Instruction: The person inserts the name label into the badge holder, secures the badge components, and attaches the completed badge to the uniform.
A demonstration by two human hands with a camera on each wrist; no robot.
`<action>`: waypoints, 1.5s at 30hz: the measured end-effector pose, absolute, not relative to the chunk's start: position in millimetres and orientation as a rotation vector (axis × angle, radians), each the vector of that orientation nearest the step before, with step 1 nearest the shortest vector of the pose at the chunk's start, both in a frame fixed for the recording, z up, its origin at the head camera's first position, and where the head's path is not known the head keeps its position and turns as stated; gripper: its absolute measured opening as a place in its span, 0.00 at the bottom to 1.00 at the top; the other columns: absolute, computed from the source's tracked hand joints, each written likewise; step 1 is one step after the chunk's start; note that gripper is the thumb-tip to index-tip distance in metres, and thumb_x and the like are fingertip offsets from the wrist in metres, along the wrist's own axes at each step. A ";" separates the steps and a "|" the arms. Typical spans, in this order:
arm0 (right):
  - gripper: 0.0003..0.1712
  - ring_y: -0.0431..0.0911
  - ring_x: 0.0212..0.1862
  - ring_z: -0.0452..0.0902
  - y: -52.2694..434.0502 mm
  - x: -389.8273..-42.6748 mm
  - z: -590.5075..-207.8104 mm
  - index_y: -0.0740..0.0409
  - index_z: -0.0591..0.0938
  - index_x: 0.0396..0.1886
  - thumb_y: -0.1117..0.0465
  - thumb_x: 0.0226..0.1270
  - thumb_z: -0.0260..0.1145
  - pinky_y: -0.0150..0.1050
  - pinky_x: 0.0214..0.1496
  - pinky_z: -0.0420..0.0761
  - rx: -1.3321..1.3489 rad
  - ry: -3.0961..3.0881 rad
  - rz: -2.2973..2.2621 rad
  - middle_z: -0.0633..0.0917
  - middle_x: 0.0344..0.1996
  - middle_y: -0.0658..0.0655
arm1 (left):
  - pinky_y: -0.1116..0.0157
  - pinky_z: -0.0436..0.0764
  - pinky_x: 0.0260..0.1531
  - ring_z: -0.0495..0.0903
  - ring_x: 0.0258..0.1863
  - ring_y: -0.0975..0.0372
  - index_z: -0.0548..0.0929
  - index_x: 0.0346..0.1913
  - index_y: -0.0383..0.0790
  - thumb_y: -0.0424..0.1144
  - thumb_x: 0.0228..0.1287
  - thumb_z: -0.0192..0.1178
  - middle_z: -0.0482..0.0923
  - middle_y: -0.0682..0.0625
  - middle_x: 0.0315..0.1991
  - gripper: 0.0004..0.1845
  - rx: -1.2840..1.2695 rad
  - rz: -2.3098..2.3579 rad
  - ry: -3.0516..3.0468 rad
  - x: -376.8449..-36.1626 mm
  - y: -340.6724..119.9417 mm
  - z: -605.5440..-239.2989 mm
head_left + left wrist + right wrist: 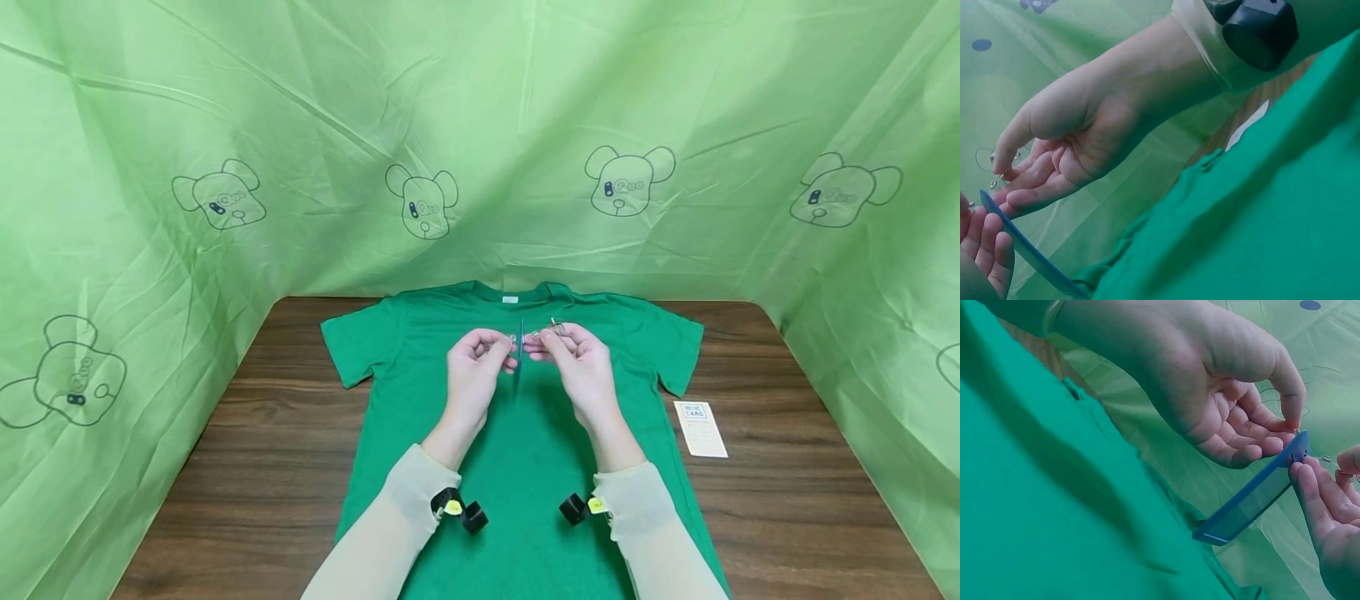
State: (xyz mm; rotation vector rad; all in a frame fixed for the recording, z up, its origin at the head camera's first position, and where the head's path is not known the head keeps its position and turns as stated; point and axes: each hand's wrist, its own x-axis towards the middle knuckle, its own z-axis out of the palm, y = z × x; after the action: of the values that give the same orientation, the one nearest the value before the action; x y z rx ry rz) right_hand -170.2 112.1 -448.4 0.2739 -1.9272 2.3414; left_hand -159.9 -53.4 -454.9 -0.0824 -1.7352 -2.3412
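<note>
Fingers of our left hand (472, 371) and our right hand (581, 367) meet above the chest of a green T-shirt (525, 450) spread flat on the wooden counter (262, 450), pinching between them a thin blue card-like strip (520, 350) held upright on edge. Each grip is closed on that strip; small metal rings (534, 335) show at the fingertips. A white card (701, 428) lies just beside the shirt's right hem.

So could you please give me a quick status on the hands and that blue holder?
Both hands, left and right, pinch blue holder above shirt. Card lies clear.
</note>
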 end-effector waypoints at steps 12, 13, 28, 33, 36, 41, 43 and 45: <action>0.13 0.49 0.44 0.94 113.3 -170.0 -446.7 0.75 0.84 0.49 0.65 0.83 0.67 0.46 0.52 0.91 0.306 -1.924 2.326 0.93 0.44 0.65 | 0.66 0.85 0.32 0.86 0.30 0.59 0.86 0.46 0.30 0.32 0.74 0.68 0.87 0.45 0.38 0.07 -0.339 -2.214 -1.975 -168.6 -76.3 -456.9; 0.13 0.49 0.44 0.94 113.6 -170.0 -446.7 0.75 0.84 0.50 0.64 0.83 0.67 0.46 0.52 0.91 0.310 -1.925 2.327 0.93 0.44 0.65 | 0.66 0.85 0.33 0.86 0.32 0.58 0.85 0.48 0.29 0.33 0.73 0.69 0.87 0.44 0.40 0.09 -0.357 -2.185 -2.008 -169.7 -78.8 -457.0; 0.15 0.48 0.44 0.94 117.4 -169.3 -445.7 0.75 0.83 0.52 0.62 0.84 0.68 0.46 0.52 0.91 0.319 -1.957 2.311 0.93 0.45 0.64 | 0.43 0.80 0.67 0.73 0.76 0.58 0.66 0.84 0.50 0.45 0.64 0.81 0.73 0.52 0.78 0.49 -0.658 -1.795 -2.463 -178.1 -92.3 -466.6; 0.17 0.48 0.44 0.94 118.4 -168.7 -444.3 0.76 0.82 0.53 0.61 0.84 0.68 0.46 0.52 0.91 0.322 -1.957 2.328 0.94 0.45 0.62 | 0.41 0.78 0.69 0.71 0.78 0.59 0.64 0.85 0.51 0.45 0.64 0.82 0.73 0.52 0.79 0.51 -0.671 -1.800 -2.478 -179.0 -92.6 -468.6; 0.17 0.48 0.44 0.94 118.8 -168.3 -443.2 0.75 0.83 0.53 0.61 0.84 0.68 0.46 0.52 0.91 0.320 -1.961 2.330 0.94 0.44 0.62 | 0.42 0.78 0.70 0.72 0.77 0.59 0.66 0.85 0.52 0.45 0.64 0.82 0.74 0.52 0.78 0.50 -0.661 -1.807 -2.482 -179.8 -92.6 -469.6; 0.17 0.48 0.45 0.94 119.3 -167.4 -441.6 0.74 0.83 0.53 0.60 0.84 0.68 0.45 0.52 0.91 0.316 -1.968 2.332 0.94 0.44 0.61 | 0.44 0.78 0.71 0.74 0.76 0.58 0.67 0.84 0.53 0.46 0.63 0.83 0.76 0.53 0.76 0.50 -0.655 -1.809 -2.485 -181.2 -92.2 -474.0; 0.17 0.48 0.45 0.93 119.4 -167.3 -441.0 0.74 0.83 0.53 0.60 0.84 0.68 0.45 0.52 0.91 0.317 -1.969 2.333 0.94 0.44 0.60 | 0.45 0.78 0.71 0.74 0.75 0.58 0.68 0.84 0.53 0.46 0.64 0.83 0.77 0.53 0.75 0.49 -0.661 -1.805 -2.478 -181.7 -91.8 -475.5; 0.17 0.48 0.44 0.93 119.5 -167.2 -440.5 0.74 0.83 0.53 0.60 0.84 0.68 0.45 0.52 0.91 0.318 -1.968 2.334 0.94 0.44 0.60 | 0.45 0.78 0.71 0.76 0.74 0.57 0.69 0.83 0.53 0.45 0.64 0.82 0.78 0.53 0.74 0.47 -0.673 -1.800 -2.465 -181.8 -91.5 -476.2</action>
State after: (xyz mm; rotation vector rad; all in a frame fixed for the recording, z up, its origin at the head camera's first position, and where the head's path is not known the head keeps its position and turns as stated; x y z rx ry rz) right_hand -167.2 119.5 -440.5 0.3185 -1.9681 2.3344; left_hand -181.8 -91.5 -476.2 -0.6727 -2.4647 -1.7997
